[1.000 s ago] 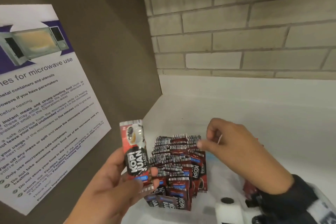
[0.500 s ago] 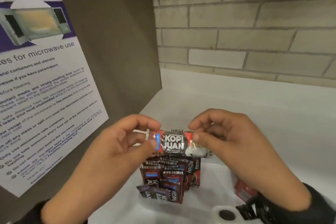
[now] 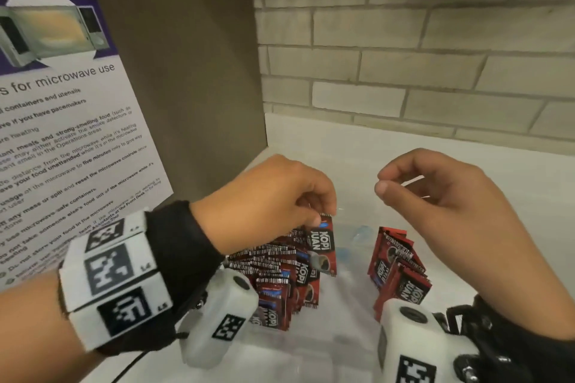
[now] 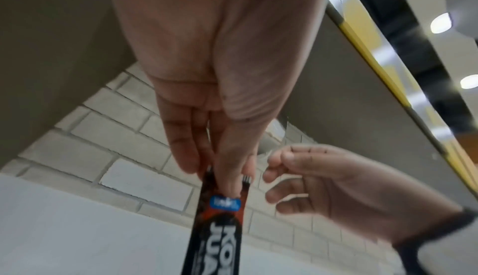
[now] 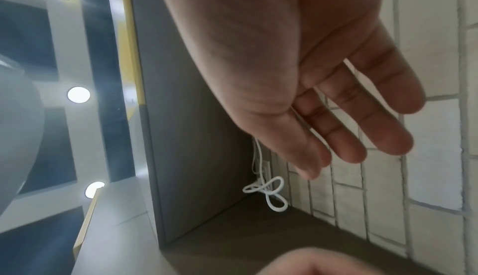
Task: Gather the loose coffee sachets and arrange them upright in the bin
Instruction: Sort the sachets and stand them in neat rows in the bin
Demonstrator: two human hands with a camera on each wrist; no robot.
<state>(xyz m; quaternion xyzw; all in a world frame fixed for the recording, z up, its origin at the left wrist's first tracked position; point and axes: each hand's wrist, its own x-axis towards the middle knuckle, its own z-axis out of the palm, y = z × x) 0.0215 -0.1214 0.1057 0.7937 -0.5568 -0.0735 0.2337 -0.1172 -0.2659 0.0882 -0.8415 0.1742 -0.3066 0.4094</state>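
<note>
Inside the clear bin (image 3: 348, 348), sachets (image 3: 273, 261) stand upright; left hand (image 3: 273, 196) pinches one sachet (image 3: 322, 246), right hand (image 3: 441, 196) loosely curled, empty.

The right hand (image 3: 451, 205) has let go of the sachet (image 3: 322, 246) and drawn aside with nothing in it; the left hand (image 3: 270, 199) alone now pinches its top, turned upright over the packed row (image 3: 267, 261)

On my left wrist (image 3: 174, 261) I wear a black cuff carrying a white block band (image 3: 115, 280) printed with black-and-white square codes. A white camera housing (image 3: 221, 317) with its own code hangs below it, a thin black cable trailing off. My right wrist (image 3: 510, 342) has the same black strap and white housing (image 3: 417, 351).
</note>
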